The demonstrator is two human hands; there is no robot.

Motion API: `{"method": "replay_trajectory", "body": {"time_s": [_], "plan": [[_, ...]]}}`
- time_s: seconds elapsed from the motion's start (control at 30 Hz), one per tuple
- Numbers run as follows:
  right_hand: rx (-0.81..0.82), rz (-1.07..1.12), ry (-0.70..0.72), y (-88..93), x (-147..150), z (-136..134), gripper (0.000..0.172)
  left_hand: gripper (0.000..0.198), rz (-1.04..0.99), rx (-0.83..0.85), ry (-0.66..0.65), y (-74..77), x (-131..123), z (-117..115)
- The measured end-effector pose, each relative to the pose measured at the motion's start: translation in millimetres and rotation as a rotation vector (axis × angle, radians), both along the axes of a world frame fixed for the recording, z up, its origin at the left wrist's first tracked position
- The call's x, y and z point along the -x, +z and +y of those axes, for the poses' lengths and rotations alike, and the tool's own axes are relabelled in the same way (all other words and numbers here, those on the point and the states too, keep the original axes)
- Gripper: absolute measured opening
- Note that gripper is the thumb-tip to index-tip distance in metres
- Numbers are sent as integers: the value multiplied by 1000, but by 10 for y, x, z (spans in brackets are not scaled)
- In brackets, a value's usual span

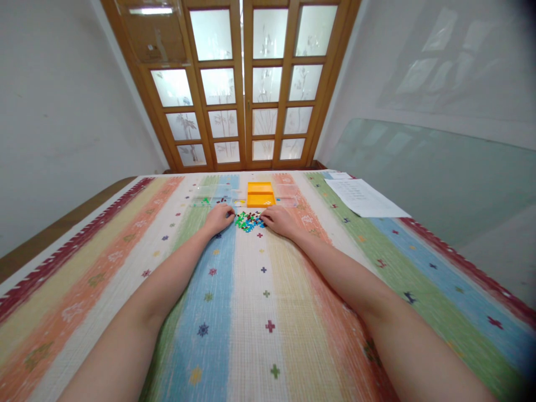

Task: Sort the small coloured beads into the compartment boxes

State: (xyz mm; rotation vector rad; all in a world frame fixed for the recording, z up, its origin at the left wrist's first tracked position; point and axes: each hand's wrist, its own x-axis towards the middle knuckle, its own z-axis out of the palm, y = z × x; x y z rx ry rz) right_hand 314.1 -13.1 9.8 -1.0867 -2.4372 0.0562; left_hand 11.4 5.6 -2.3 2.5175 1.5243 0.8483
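Between my hands lies a loose pile of small green, blue and dark red pieces [250, 222], too small to name. My left hand [219, 218] rests at the pile's left side, its fingers curled together at the edge. On the other side my right hand [278, 219] touches the pile's right edge, thumb and fingers pinched. Whether either hand holds a piece is hidden. Just behind the pile stands an orange tray [260, 193] with a divider. Clear plastic boxes [201, 195] flank it, with green, dark red and yellow bits in separate parts.
A striped tablecloth [247, 312] covers the table. Printed white paper [366, 197] lies at the right. Wooden doors with frosted panes [263, 84] stand beyond the far edge, and a glass panel [419, 178] leans along the right wall.
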Motion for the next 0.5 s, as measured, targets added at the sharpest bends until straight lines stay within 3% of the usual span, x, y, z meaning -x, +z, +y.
{"method": "replay_trajectory", "body": {"time_s": [0.3,0.5], "plan": [[3,-4,-4,-30,4,26,22,14,39,14,-24,25,-19,-16],[-2,6,2,-19,2,10,23,11,-108,27,37,7,-12,-13]]}}
